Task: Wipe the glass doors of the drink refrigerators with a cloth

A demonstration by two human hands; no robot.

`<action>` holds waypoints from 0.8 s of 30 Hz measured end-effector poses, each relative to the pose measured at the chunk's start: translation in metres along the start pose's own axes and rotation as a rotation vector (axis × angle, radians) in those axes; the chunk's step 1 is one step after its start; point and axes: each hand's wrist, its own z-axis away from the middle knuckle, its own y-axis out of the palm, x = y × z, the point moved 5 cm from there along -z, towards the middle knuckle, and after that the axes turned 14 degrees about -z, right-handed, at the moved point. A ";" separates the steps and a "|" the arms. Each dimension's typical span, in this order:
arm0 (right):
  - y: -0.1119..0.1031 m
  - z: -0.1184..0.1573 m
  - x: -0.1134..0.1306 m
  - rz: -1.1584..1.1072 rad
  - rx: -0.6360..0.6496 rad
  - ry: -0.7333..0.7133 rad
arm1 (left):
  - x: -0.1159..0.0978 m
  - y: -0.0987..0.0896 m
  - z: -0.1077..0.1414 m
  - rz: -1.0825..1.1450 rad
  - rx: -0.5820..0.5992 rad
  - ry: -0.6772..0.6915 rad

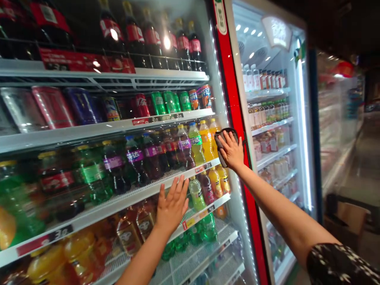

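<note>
My right hand [232, 150] presses a dark grey cloth [221, 158] flat against the fridge's glass door, close to its red frame [233, 85]. The fingers lie over the cloth, and its dark edge shows around them. Lower and to the left, my left hand [172, 206] is open, its fingers stretched upward, and appears to lie on the glass. Behind the glass, yellow soda bottles [205, 138] stand beside the cloth. A green soda bottle [196, 194] is to the right of my left hand.
Shelves of cola bottles [135, 33], cans [170, 102] and juice bottles [81, 253] fill the fridge. A second lit fridge [268, 118] adjoins it on the right. Farther right, a cardboard box [346, 215] sits low beside the blurred aisle [369, 158].
</note>
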 end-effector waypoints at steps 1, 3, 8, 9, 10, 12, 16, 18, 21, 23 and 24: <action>0.000 0.004 -0.013 0.003 -0.010 0.018 | -0.007 0.002 -0.002 0.007 0.004 0.003; 0.006 0.035 -0.036 -0.006 -0.053 0.112 | -0.021 0.005 -0.005 0.018 0.021 0.014; 0.041 0.182 -0.062 -0.050 -0.059 0.310 | -0.050 0.012 -0.001 0.030 0.016 0.048; 0.046 0.203 -0.063 -0.058 -0.047 0.315 | -0.054 0.013 0.000 0.039 0.012 0.053; 0.048 0.214 -0.063 -0.064 -0.036 0.315 | -0.058 0.014 0.001 0.051 0.014 0.060; 0.045 0.206 -0.064 -0.067 -0.031 0.310 | -0.062 0.017 0.001 0.074 0.036 0.066; 0.027 0.105 -0.069 -0.041 -0.067 0.291 | -0.063 0.021 -0.003 0.099 0.075 0.048; 0.023 0.069 -0.072 -0.031 -0.109 0.293 | -0.064 0.021 -0.005 0.097 0.076 0.048; 0.029 0.092 -0.070 -0.026 -0.140 0.308 | -0.067 0.022 -0.001 0.093 0.075 0.046; 0.040 0.154 -0.066 -0.027 -0.124 0.328 | -0.069 0.022 0.006 0.094 0.073 0.041; 0.045 0.189 -0.066 -0.028 -0.112 0.338 | -0.070 0.022 0.010 0.092 0.076 0.041</action>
